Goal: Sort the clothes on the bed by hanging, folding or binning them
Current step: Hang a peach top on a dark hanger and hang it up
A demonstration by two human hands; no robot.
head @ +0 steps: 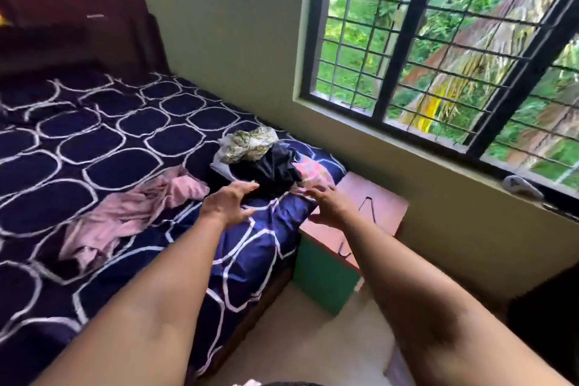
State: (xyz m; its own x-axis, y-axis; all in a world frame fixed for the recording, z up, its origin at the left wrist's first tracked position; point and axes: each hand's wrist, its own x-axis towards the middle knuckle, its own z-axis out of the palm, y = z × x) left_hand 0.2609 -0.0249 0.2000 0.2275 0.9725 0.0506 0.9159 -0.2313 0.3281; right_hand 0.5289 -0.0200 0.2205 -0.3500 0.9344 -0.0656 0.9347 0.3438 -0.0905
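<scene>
Navy ring-patterned bed (125, 141) fills the frame's left, with a pink garment (125, 216) centre-left and a clothes heap (269, 163) at its mid-frame corner. Left hand (228, 200) and right hand (326, 207) hover spread wide, empty, close to the heap; a low cabinet (369, 197) stands just beside that corner.

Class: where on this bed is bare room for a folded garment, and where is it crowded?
Bare sheet runs from the pink garment up to the headboard. Crowded: the corner by the window, where the clothes pile lies and the left hand and right hand reach.
</scene>
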